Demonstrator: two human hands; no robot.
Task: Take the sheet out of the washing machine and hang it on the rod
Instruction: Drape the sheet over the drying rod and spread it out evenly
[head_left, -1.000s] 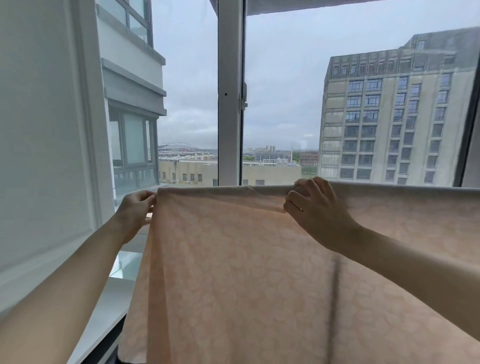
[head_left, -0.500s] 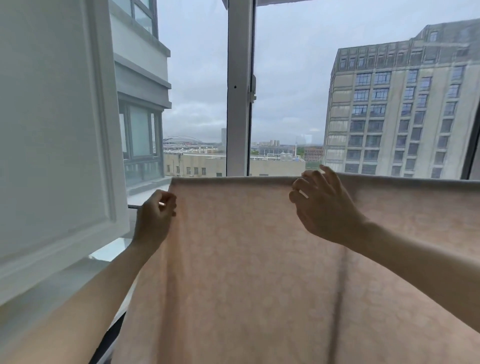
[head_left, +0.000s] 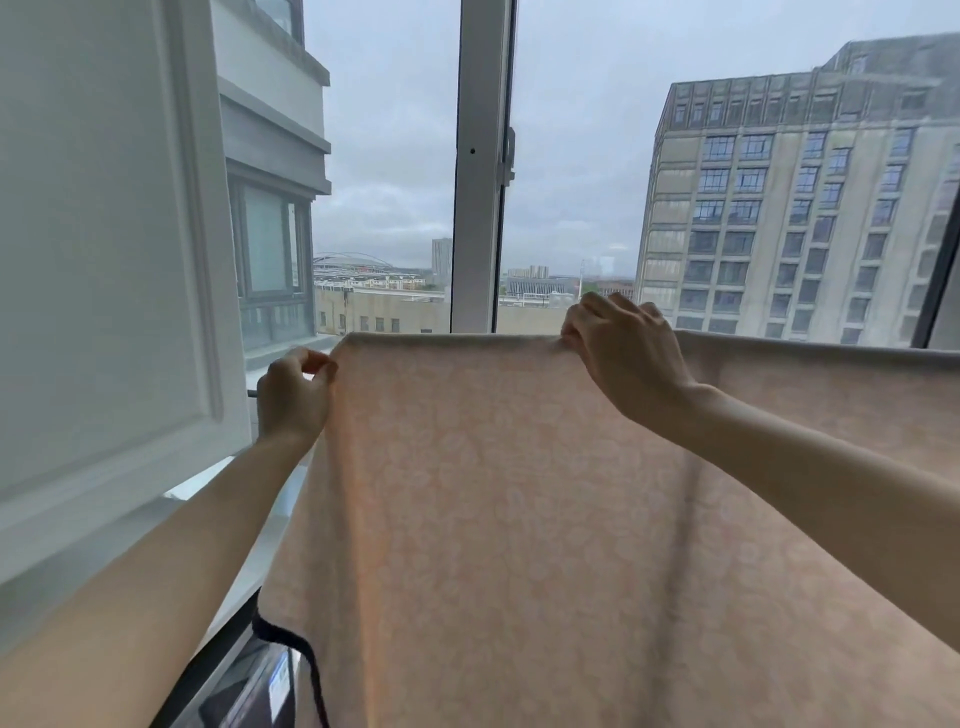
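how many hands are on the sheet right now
2. The left hand pinches the sheet at its left edge, near the top corner; the right hand grips the top fold further right. None hidden.

Rod (head_left: 252, 393) mostly hidden under sheet (head_left: 519, 519); sheet cut off right, bottom.

A horizontal rod (head_left: 253, 393) runs across in front of the window; only a short bare stub shows at the left, next to the white panel. The rest is covered by the peach patterned sheet (head_left: 519, 519), draped directly over it. The fold along the top edge lies level and smooth. The near side hangs down flat, with faint vertical creases.
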